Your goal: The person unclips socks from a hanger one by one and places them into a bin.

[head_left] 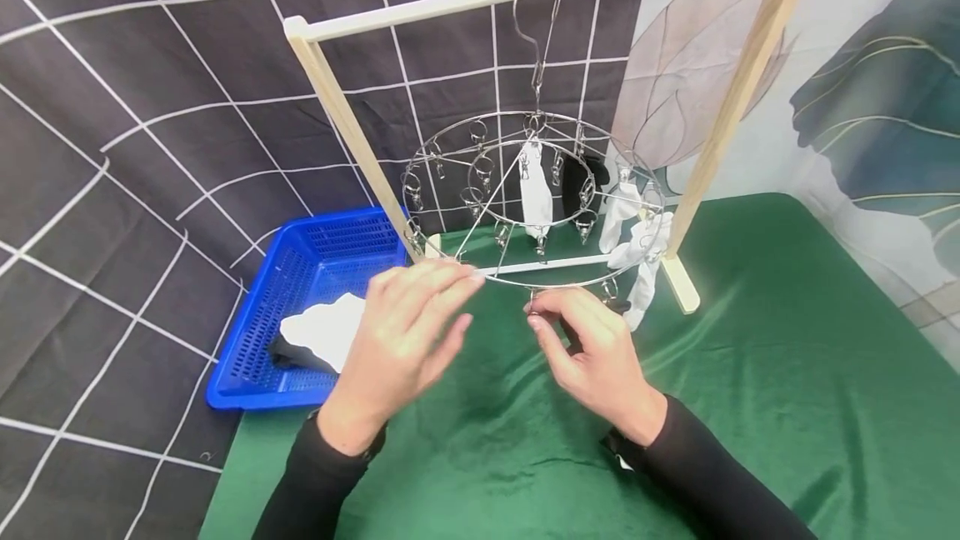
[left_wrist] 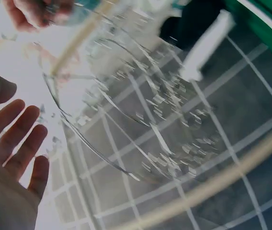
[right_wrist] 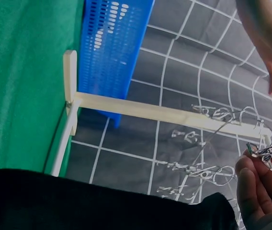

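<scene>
- Metal clip [head_left: 533, 302] at near edge of round wire hanger [head_left: 517, 282], long axis roughly up-down in head view.
- Right hand [head_left: 592, 348] nearest: thumb and fingertips pinch the clip (anything else in the palm, can't tell).
- Left hand [head_left: 408, 332] open, fingers loosely spread, holding nothing; clip lies off to its right, just past the fingertips. Contact with the ring: can't tell.
- White sock [head_left: 536, 198] hangs farther in, beyond both hands.
- Blue basket [head_left: 277, 398] on the left hand's side, white cloth [head_left: 326, 327] inside, well apart from clip.
- Green surface [head_left: 765, 340] below.
</scene>
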